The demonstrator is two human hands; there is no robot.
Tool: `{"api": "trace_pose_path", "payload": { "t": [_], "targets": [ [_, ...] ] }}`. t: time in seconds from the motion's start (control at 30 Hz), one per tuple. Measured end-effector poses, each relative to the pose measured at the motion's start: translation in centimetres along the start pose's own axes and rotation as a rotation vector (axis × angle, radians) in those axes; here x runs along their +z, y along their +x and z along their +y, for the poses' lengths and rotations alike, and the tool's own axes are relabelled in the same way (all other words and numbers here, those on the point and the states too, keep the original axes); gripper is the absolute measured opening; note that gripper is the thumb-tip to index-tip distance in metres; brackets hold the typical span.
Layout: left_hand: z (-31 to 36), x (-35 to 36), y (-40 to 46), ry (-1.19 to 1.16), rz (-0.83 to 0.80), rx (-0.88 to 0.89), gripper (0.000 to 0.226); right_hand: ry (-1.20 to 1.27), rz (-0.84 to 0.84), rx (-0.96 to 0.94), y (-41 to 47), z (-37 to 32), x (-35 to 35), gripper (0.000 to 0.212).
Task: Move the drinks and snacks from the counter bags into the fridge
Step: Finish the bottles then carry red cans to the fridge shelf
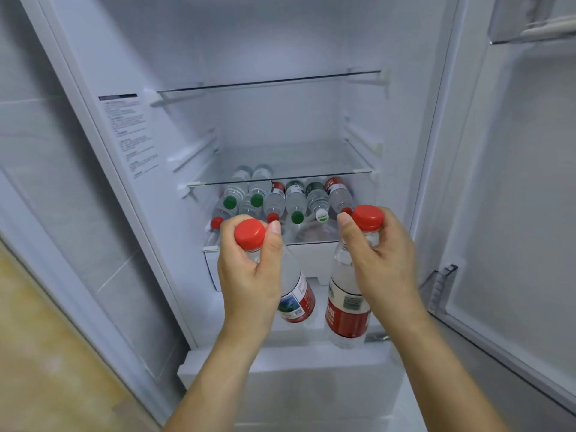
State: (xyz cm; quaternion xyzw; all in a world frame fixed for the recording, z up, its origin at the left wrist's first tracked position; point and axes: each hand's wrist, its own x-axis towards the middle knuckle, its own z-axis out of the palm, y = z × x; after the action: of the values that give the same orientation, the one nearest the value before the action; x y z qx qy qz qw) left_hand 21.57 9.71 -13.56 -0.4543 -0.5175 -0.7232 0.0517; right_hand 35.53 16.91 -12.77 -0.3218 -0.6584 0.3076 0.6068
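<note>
No text could be read anywhere. Red bottle labels [349,310] bore a barcode and white characters, too blurred to make out. The printed sticker [131,132] on the fridge's left inner wall [93,57] and the white cap's [322,216] green mark were equally illegible.

Both hands, left [249,269] and right [381,260], grip red-capped bottles [297,299] [347,307] before open fridge [280,120].

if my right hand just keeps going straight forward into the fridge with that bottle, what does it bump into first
Probably the red-capped bottle lying at the right end of the row under the glass shelf, just beyond your right hand. Depth is hard to judge, so your held bottle might pass beneath it.
</note>
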Motion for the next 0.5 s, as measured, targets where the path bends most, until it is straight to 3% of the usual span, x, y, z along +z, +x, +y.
{"api": "trace_pose_path", "payload": {
  "t": [0.5],
  "targets": [
    [-7.8, 2.7, 7.7, -0.019, -0.065, 0.161, 0.017, 0.074, 0.230, 0.000, 5.7, 3.1, 6.1, 0.014]
  ]
}}
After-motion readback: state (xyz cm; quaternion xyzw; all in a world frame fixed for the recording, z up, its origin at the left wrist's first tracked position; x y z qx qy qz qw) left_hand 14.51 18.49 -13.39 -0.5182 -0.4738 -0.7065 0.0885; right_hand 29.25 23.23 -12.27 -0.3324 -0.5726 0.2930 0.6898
